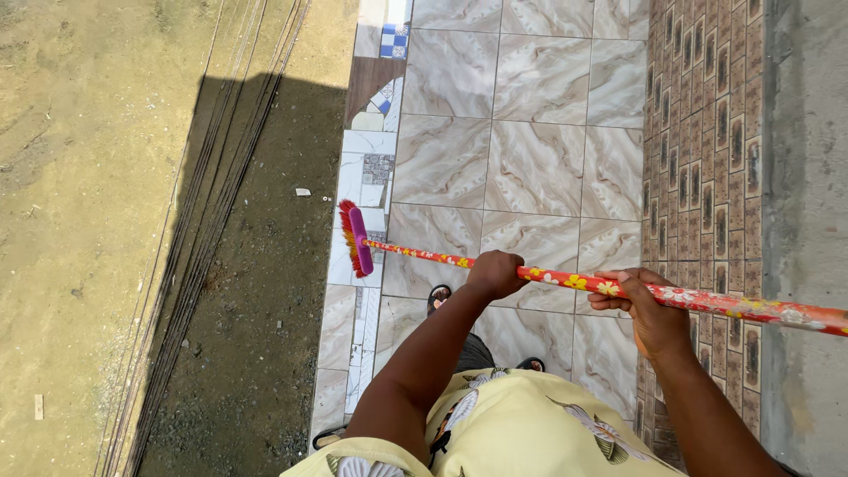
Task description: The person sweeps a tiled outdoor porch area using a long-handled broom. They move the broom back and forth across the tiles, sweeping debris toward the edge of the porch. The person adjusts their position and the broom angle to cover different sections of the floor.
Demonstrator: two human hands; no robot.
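Broom (359, 238) handle gripped by both hands — left hand (495, 274) fwd, right hand (640, 305) behind, fingers wrapped.

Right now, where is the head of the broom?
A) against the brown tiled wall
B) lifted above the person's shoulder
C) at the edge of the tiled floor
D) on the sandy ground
C: the broom head sits over the patterned edge tiles, beside the dirt.

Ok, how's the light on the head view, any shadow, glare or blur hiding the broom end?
Head view: hard sunlight, a dark shadow lies across the dirt left of the tiled floor; the marbled tiles look bright but not blown out; the broom head is sharp and sunlit at the tile edge; left hand and right hand grip the floral handle, no motion blur.
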